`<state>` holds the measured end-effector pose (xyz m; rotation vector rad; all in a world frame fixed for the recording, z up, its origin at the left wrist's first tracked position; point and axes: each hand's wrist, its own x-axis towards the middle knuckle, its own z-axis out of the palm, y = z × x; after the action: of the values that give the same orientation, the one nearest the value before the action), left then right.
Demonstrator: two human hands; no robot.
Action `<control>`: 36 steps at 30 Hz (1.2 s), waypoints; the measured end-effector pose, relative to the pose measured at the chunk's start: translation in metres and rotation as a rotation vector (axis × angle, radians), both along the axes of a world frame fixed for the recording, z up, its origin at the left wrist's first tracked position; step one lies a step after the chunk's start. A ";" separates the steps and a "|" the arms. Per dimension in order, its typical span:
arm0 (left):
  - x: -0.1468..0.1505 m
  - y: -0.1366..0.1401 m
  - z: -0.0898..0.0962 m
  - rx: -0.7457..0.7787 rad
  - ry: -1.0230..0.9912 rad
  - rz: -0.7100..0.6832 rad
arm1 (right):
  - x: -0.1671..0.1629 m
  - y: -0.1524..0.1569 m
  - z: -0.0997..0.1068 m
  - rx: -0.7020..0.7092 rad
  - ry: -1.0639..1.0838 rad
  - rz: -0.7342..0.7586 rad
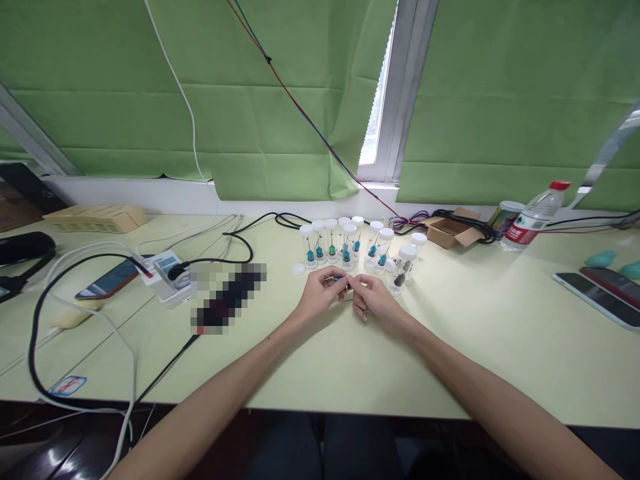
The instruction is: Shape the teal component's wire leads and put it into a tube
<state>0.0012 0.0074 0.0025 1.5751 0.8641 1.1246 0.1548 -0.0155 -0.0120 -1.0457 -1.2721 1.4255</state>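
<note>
My left hand (323, 291) is closed, with fingertips pinching a small blue part (338, 279) whose exact kind is too small to make out. The fingers of my right hand (373, 298) are pinched at its dark end, so both hands meet just above the table. Right behind them stand several clear tubes with white caps (331, 241). Blue pieces on thin stems show inside most of them, and one tube holds a green piece (332, 251). A tilted tube with grey contents (400, 275) is near my right hand. A loose white cap (299, 269) lies left of the tubes.
Left of my arms are a power strip (167, 280), a phone (109, 277), looped cables and a pixelated dark object (230, 300). An open cardboard box (451, 231), a water bottle (533, 220) and more phones (595, 299) are on the right. Green blinds (280, 133) hang behind.
</note>
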 end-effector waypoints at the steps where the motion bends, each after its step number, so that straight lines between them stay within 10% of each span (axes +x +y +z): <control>1: 0.000 0.000 0.000 -0.005 -0.002 -0.001 | 0.000 0.000 0.000 0.001 0.007 0.005; 36: 0.002 -0.002 0.001 -0.009 -0.012 -0.047 | -0.001 -0.002 0.001 -0.011 -0.007 0.033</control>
<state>0.0030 0.0054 0.0035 1.5715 0.8189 1.0945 0.1543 -0.0171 -0.0108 -1.0423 -1.2934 1.4560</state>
